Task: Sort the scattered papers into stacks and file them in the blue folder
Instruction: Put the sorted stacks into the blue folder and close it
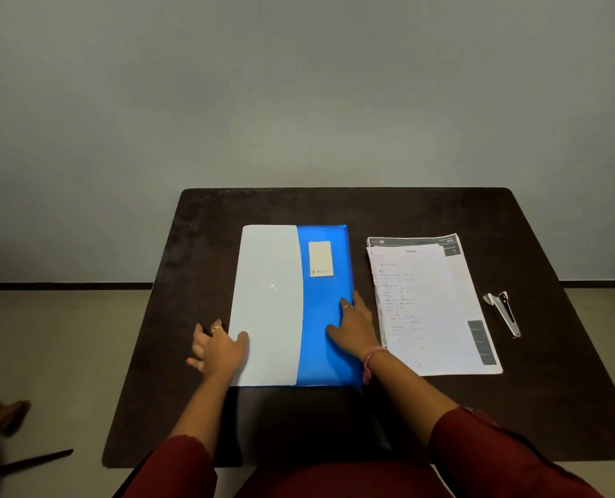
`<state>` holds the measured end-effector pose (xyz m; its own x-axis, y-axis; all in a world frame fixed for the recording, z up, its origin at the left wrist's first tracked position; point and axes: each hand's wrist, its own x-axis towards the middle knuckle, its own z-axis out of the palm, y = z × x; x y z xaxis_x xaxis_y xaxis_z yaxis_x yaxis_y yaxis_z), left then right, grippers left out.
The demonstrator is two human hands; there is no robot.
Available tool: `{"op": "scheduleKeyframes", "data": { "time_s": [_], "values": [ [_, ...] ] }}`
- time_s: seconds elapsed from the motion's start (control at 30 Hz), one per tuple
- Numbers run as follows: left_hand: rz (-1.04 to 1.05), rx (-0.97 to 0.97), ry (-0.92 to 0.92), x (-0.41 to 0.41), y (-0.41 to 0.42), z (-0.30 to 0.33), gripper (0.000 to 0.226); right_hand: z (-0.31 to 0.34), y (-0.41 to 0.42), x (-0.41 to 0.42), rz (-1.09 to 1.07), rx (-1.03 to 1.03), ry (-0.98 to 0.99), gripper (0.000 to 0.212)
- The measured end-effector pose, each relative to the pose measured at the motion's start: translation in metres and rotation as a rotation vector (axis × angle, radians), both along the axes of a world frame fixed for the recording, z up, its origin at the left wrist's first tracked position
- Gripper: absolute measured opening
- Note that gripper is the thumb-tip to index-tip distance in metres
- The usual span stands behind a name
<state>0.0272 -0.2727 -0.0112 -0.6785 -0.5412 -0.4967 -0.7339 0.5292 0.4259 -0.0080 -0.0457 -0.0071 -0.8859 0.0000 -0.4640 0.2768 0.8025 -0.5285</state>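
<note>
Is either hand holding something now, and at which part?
Nothing is gripped. The left hand touches the blue folder at its white flap's left edge; the right hand rests flat on its right side.

Both arms reaching forward in dark red sleeves. Left hand at the near left edge of the blue folder, thumb lying on its pale flap, fingers spread beside it. Right hand resting flat on the folder's right side, fingers straight.

dark brown rectangular desk against plain grey wall; silver metal staple remover with black insert on its right side, beige floor left, dark skirting strip at wall base
</note>
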Motion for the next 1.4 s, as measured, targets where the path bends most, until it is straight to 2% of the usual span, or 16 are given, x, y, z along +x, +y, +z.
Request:
{"op": "scheduleKeyframes", "data": {
  "time_s": [0.2, 0.33, 0.47, 0.6, 0.7, 0.93, 1.1, 1.27, 1.4],
  "values": [
    [0.034, -0.066, 0.094, 0.005, -0.010, -0.008, 0.067, -0.001, -0.026, 0.010, 0.082, 0.148, -0.012, 0.069],
    [0.171, -0.097, 0.128, 0.008, -0.011, -0.009, 0.077, 0.000, -0.039, 0.014, 0.099, 0.180, -0.025, 0.064],
    [0.441, -0.003, 0.179, 0.011, -0.006, -0.005, 0.084, 0.003, -0.044, 0.017, 0.133, 0.199, -0.018, 0.045],
    [0.600, 0.094, 0.170, 0.016, -0.007, -0.002, 0.088, 0.013, -0.040, -0.005, 0.117, 0.234, 0.051, 0.048],
    [0.686, 0.175, 0.105, 0.021, -0.011, -0.002, 0.088, 0.022, -0.034, -0.044, 0.070, 0.109, 0.120, 0.050],
    [0.758, 0.420, 0.038, 0.032, -0.004, 0.003, 0.068, 0.028, -0.031, -0.121, 0.053, -0.036, 0.127, 0.053],
    [0.831, 0.516, -0.017, 0.035, -0.007, 0.006, 0.066, 0.020, -0.032, -0.149, 0.080, -0.042, 0.072, 0.055],
    [0.911, 0.593, -0.022, 0.034, 0.001, 0.008, 0.068, 0.011, -0.036, -0.169, 0.204, 0.037, 0.041, 0.059],
    [0.947, 0.639, 0.009, 0.033, 0.003, 0.003, 0.062, 0.001, -0.040, -0.177, 0.197, 0.104, 0.003, 0.059]
  ]
}}
